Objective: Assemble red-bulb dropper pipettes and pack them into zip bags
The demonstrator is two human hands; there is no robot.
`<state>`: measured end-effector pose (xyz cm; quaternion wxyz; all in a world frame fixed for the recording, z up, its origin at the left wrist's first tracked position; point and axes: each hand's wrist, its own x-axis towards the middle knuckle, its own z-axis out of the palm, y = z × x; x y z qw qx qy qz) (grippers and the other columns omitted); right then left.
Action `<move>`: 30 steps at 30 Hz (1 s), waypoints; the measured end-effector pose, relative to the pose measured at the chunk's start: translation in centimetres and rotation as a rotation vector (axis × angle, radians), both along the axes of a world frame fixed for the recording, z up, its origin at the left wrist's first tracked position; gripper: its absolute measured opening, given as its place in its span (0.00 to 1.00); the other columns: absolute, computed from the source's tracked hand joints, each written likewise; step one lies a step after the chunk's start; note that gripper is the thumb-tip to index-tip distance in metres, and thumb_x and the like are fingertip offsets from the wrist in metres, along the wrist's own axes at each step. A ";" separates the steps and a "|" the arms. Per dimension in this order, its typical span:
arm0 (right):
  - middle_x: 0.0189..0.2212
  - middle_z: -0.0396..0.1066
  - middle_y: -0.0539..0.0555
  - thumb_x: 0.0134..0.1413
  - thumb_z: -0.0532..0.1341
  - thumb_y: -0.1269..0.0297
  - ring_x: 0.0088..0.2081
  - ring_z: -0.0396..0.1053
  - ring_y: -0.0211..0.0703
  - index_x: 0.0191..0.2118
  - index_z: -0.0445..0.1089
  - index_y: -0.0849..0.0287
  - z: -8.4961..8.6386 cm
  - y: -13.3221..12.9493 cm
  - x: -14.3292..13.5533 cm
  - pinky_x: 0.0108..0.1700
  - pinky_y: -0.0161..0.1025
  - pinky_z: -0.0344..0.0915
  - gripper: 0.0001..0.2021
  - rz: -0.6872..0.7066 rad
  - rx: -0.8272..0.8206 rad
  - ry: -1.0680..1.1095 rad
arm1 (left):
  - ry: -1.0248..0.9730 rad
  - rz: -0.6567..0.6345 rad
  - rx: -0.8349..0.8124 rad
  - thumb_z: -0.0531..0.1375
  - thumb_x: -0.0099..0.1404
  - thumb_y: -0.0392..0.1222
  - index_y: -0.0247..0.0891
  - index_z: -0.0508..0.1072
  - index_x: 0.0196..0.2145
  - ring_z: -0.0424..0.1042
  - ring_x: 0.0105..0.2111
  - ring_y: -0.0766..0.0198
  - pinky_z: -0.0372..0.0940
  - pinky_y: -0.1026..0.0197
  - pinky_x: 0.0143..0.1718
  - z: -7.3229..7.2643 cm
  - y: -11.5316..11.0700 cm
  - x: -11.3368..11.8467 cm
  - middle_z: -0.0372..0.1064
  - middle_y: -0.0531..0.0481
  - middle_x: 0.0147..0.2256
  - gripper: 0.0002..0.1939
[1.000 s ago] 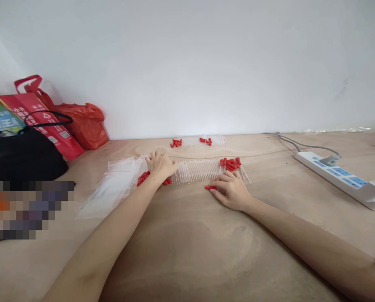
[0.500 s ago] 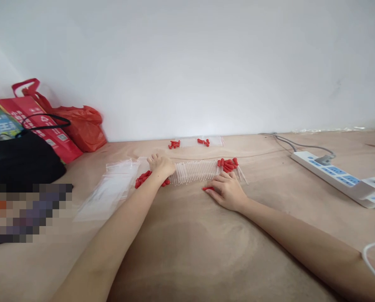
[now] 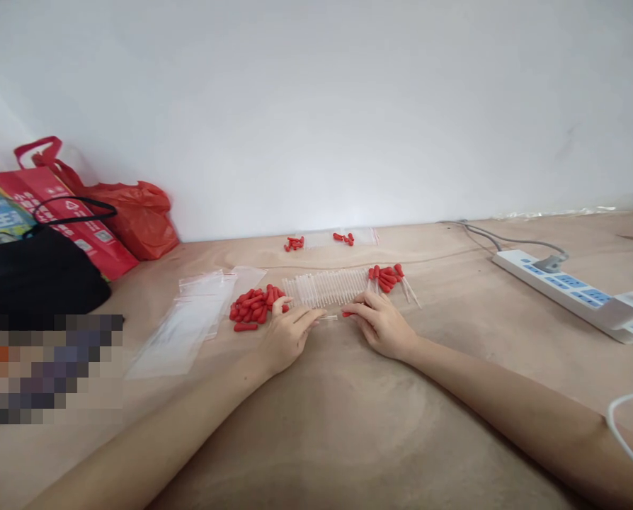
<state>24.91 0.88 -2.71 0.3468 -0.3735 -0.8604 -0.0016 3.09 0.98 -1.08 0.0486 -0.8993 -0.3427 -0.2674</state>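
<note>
Our L hand (image 3: 287, 338), fingers nearly closed, has a clear tube (image 3: 331, 318) at its fingertips, btwn the hands; our R hand (image 3: 383, 326) pinches a red cap (image 3: 345, 314), mostly hidden by fingers. Both are just in front of the tube row (image 3: 332, 287). Can't ID what's under the pixelated patch (image 3: 56, 372); power strip (image 3: 539, 280) cut off at R edge. Red bag (image 3: 40, 185) has white Chinese chars, mostly too small for us to read, + QR code (image 3: 105, 236).
</note>
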 end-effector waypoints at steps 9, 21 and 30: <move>0.35 0.65 0.57 0.54 0.49 0.73 0.38 0.63 0.42 0.42 0.63 0.60 0.4 -0.2 -0.5 0.40 0.40 0.61 0.10 0.152 -0.124 0.068 | 0.005 -0.002 0.000 0.46 0.65 0.35 0.38 0.68 0.36 0.68 0.31 0.66 0.47 0.56 0.44 0.5 -0.1 0.3 0.72 0.50 0.33 0.11; 0.35 0.66 0.58 0.54 0.52 0.71 0.37 0.64 0.41 0.42 0.62 0.59 0.5 -0.5 -0.7 0.38 0.39 0.64 0.10 0.230 -0.124 0.143 | -0.008 -0.052 0.028 0.46 0.65 0.34 0.39 0.68 0.40 0.68 0.31 0.67 0.47 0.56 0.43 0.1 -0.1 0.1 0.71 0.51 0.33 0.12; 0.33 0.69 0.56 0.55 0.51 0.69 0.35 0.67 0.39 0.39 0.66 0.58 0.3 -0.5 -0.8 0.37 0.38 0.66 0.09 0.256 -0.032 0.211 | -0.021 -0.143 0.006 0.48 0.65 0.34 0.41 0.69 0.40 0.68 0.29 0.68 0.48 0.58 0.40 -0.2 0.1 0.0 0.71 0.52 0.30 0.12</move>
